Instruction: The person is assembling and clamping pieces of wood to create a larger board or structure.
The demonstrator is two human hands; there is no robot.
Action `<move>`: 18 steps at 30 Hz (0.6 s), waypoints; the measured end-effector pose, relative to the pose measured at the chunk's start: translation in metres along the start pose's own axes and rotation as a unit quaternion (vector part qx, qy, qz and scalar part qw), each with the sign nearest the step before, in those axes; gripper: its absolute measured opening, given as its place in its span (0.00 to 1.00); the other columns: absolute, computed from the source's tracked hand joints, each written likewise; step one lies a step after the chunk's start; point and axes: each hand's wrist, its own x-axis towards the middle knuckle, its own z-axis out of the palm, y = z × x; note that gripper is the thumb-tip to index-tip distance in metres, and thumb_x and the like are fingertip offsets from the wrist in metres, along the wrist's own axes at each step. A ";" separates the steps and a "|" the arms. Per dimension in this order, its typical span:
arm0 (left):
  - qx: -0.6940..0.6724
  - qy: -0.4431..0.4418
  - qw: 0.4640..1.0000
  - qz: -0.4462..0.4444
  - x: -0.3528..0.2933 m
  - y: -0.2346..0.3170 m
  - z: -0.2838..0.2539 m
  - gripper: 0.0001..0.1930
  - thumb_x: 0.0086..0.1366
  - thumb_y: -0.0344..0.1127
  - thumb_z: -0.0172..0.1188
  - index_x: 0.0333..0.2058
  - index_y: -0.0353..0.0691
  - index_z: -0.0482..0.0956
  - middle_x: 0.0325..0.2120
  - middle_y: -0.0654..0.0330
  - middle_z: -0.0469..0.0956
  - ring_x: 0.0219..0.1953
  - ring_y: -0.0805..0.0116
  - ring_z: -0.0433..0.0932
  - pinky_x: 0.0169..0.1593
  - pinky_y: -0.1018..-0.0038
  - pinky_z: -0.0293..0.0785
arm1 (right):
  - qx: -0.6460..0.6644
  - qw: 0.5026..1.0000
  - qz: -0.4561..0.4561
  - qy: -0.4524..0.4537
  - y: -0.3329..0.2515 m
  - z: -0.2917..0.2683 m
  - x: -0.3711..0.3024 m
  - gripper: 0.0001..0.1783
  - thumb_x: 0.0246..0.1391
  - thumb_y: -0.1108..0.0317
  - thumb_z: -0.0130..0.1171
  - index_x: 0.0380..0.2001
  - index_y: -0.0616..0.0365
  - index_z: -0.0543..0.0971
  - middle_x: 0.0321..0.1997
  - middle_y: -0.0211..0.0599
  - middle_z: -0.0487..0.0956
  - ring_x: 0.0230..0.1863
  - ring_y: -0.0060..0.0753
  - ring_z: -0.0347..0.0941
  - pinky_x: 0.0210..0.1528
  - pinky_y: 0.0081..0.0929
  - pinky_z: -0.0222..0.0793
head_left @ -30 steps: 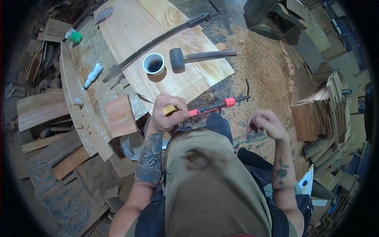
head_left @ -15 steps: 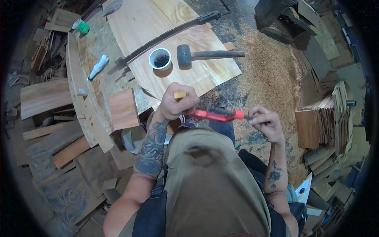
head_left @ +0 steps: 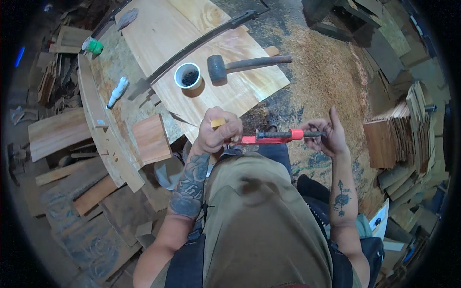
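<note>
Red clamp (head_left: 271,138) raised level, left hand (head_left: 218,132) gripping, right hand (head_left: 326,137) pinching its handle.

A red-painted metal clamp (head_left: 269,138) with a dark threaded screw, above smooth pale plywood (head_left: 206,43) and rough sawdust (head_left: 326,72).

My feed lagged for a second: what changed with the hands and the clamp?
The right hand, a second ago apart from the red clamp, has taken hold of its screw end. The left hand keeps its grip at the other end with a small wood piece. The mallet and cup lie unchanged on the board.
</note>
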 end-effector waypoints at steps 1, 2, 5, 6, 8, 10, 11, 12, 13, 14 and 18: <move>-0.002 -0.008 1.000 -0.005 0.003 0.001 0.001 0.24 0.71 0.44 0.61 0.20 0.31 0.76 0.15 0.58 0.74 0.15 0.73 0.70 0.20 0.77 0.63 | 0.046 0.998 -0.034 0.023 0.002 -0.007 0.001 0.40 0.69 0.37 0.43 0.43 0.70 0.83 0.30 0.41 0.80 0.25 0.19 0.70 0.18 0.15 0.57; 0.020 -0.031 0.999 0.013 0.007 0.003 0.002 0.24 0.71 0.44 0.62 0.20 0.31 0.76 0.15 0.58 0.75 0.15 0.73 0.70 0.20 0.77 0.63 | 0.052 0.997 -0.038 0.029 0.000 -0.006 -0.003 0.40 0.69 0.37 0.43 0.43 0.70 0.83 0.30 0.41 0.80 0.25 0.19 0.70 0.18 0.15 0.57; 0.030 -0.031 0.999 -0.007 0.004 0.002 0.004 0.24 0.70 0.45 0.63 0.20 0.31 0.77 0.15 0.57 0.75 0.15 0.72 0.70 0.20 0.76 0.64 | -0.269 0.929 -0.236 0.097 -0.021 0.024 -0.023 0.14 0.60 0.61 0.65 0.36 0.64 0.87 0.38 0.36 0.79 0.30 0.19 0.71 0.29 0.18 0.64; 0.020 -0.005 0.999 -0.039 0.002 0.001 0.006 0.24 0.70 0.45 0.63 0.20 0.30 0.77 0.16 0.57 0.76 0.15 0.72 0.71 0.20 0.76 0.64 | -0.266 0.929 -0.236 0.101 -0.028 0.030 -0.036 0.14 0.60 0.61 0.65 0.36 0.64 0.87 0.38 0.36 0.79 0.30 0.19 0.71 0.29 0.18 0.64; 0.018 0.021 0.999 -0.029 -0.006 -0.008 0.008 0.24 0.70 0.45 0.63 0.21 0.30 0.77 0.16 0.57 0.76 0.15 0.72 0.71 0.20 0.76 0.65 | -0.402 0.884 -0.221 0.093 -0.033 0.038 -0.056 0.16 0.59 0.60 0.65 0.32 0.64 0.87 0.41 0.37 0.79 0.36 0.24 0.74 0.36 0.22 0.68; 0.011 0.041 0.999 -0.014 -0.004 -0.015 0.006 0.24 0.70 0.45 0.63 0.21 0.30 0.78 0.15 0.56 0.76 0.15 0.71 0.71 0.20 0.76 0.65 | -0.406 0.865 -0.276 0.096 -0.024 0.036 -0.064 0.19 0.59 0.56 0.65 0.33 0.65 0.87 0.41 0.38 0.79 0.39 0.27 0.75 0.39 0.24 0.69; 0.007 0.048 0.999 0.007 -0.002 -0.018 0.004 0.23 0.70 0.44 0.63 0.21 0.30 0.78 0.15 0.56 0.76 0.16 0.71 0.71 0.20 0.76 0.65 | -0.408 0.880 -0.231 0.077 -0.018 0.027 -0.067 0.21 0.62 0.54 0.62 0.35 0.65 0.87 0.41 0.39 0.80 0.40 0.28 0.76 0.41 0.24 0.70; 0.001 0.052 0.998 0.026 0.000 -0.022 0.006 0.23 0.70 0.44 0.63 0.21 0.30 0.78 0.15 0.56 0.76 0.16 0.71 0.71 0.21 0.75 0.65 | -0.408 0.892 -0.184 0.061 -0.008 0.019 -0.069 0.23 0.64 0.52 0.59 0.37 0.66 0.87 0.42 0.40 0.80 0.41 0.30 0.77 0.43 0.25 0.71; -0.001 0.044 0.999 0.024 0.004 -0.019 0.008 0.23 0.70 0.44 0.63 0.21 0.30 0.78 0.15 0.56 0.76 0.16 0.71 0.71 0.21 0.75 0.65 | -0.369 0.908 -0.167 0.110 0.011 0.013 -0.060 0.34 0.70 0.44 0.48 0.39 0.69 0.86 0.38 0.41 0.81 0.38 0.28 0.77 0.41 0.24 0.72; 0.011 0.028 0.999 0.016 0.008 -0.012 0.012 0.23 0.69 0.43 0.63 0.21 0.30 0.78 0.15 0.56 0.76 0.16 0.70 0.72 0.21 0.75 0.66 | -0.369 0.907 -0.166 0.117 0.023 0.004 -0.053 0.34 0.70 0.44 0.48 0.39 0.69 0.86 0.38 0.41 0.81 0.38 0.28 0.77 0.41 0.24 0.72; 0.044 -0.040 0.998 0.032 0.024 0.001 0.025 0.21 0.68 0.41 0.63 0.20 0.31 0.78 0.15 0.55 0.76 0.17 0.69 0.73 0.21 0.75 0.67 | -0.030 0.991 -0.088 0.094 0.022 -0.013 -0.032 0.48 0.70 0.32 0.34 0.42 0.72 0.85 0.29 0.36 0.82 0.24 0.17 0.71 0.25 0.14 0.62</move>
